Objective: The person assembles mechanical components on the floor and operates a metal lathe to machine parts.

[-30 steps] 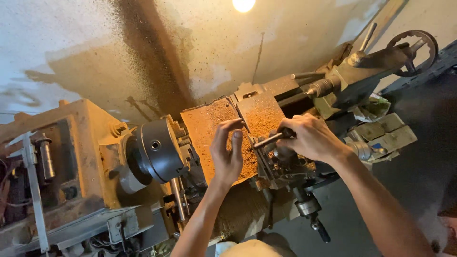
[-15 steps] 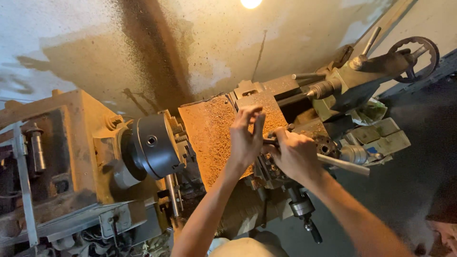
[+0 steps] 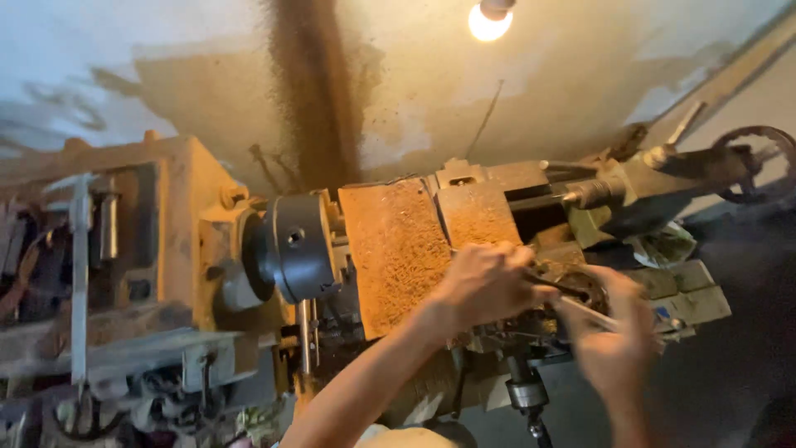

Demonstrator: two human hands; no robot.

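An old lathe fills the head view, with its dark round chuck [image 3: 294, 249] left of centre. A rust-coloured guard plate [image 3: 398, 249] covered in fine chips stands behind the carriage. My left hand [image 3: 485, 282] rests in front of that plate, fingers curled on the tool post [image 3: 572, 286]. A thin dark rod sticks out to its right. My right hand [image 3: 613, 340] is blurred, lower right of the left, closed around the handle of a metal wrench [image 3: 584, 311] that points at the tool post.
The headstock [image 3: 182, 232] with levers stands at the left. The tailstock [image 3: 647, 187] and its handwheel [image 3: 759, 162] are at the upper right. A crank handle [image 3: 531, 398] hangs below the carriage. A lit bulb [image 3: 489, 21] glows on the stained wall.
My right hand has swung down and to the right with the wrench. My left hand stays at the tool post, its fingers now curled. The view has shifted toward the right.
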